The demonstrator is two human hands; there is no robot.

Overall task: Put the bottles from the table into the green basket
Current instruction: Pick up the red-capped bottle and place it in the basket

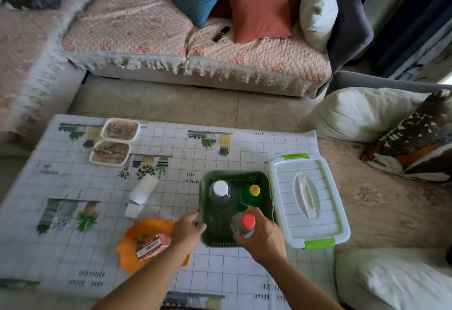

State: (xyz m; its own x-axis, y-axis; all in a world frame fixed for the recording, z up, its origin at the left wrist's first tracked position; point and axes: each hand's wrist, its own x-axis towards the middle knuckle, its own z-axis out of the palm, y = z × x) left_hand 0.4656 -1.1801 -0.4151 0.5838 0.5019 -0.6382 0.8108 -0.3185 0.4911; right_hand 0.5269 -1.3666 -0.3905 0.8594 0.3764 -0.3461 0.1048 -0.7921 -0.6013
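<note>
- Head view, 1 frame. Basket, green [265,182], stands on the checked tablecloth [220,146], just beside a white lidded storage box [308,199] on its right.
- Contents, 2 bottles upright inside: clear bottle with white cap [220,194] at far left, green bottle with yellow cap [253,193] at far right.
- Item in transit, 1: clear bottle with red cap [245,224], upright over the basket's near right corner; whether its base rests on the basket floor cannot be told.
- Right hand [264,238]: curled closed around the body of the red-capped bottle, fingers wrapped from the near side.
- Left hand [187,230]: fingers pinched on the basket's near left rim, apparently steadying it; nothing else held.
- Remaining on cloth: white cylindrical container [144,188] lying on its side, well left of the basket; possibly a bottle, not certain.
- Non-task items: orange bowl [133,251] with a red carton [152,246], 2 shallow trays [115,142].
- Progress, judged: 2 stowed, third near release, 1 doubtful item left.
</note>
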